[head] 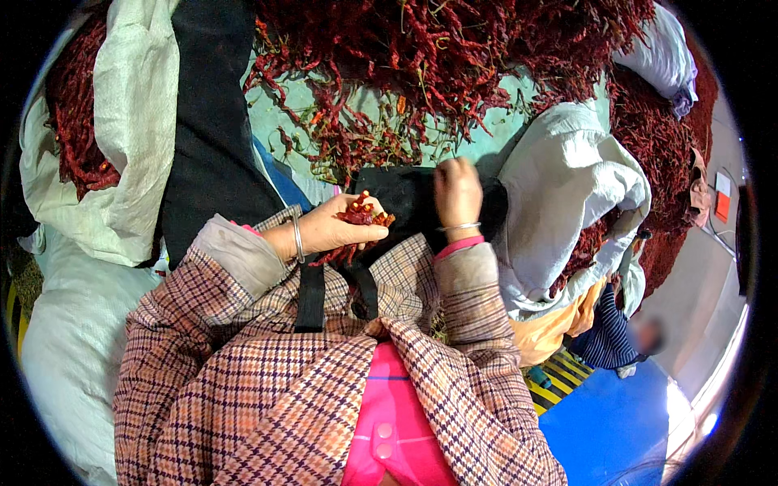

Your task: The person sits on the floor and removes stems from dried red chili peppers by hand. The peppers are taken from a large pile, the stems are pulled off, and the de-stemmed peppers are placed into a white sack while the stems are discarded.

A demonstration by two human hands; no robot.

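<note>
My left hand [331, 231] is closed around a small bunch of dried red chili peppers [360, 212], whose pale stem ends point up past the thumb. My right hand [459, 191] hovers over black cloth on my lap, its fingers curled and slightly blurred; whether it pinches anything cannot be told. Before me a large heap of dried red chilies [419, 48] lies on a pale green sheet [371, 103]. Loose chilies and thin stems are strewn along the heap's near edge.
At the left stands an open white woven sack [137, 109] with chilies inside. Another white sack [559, 164] with chilies is close by my right arm. More chilies are piled at far right. A person in a striped top [602, 337] is at the lower right, beside a blue floor area [608, 419].
</note>
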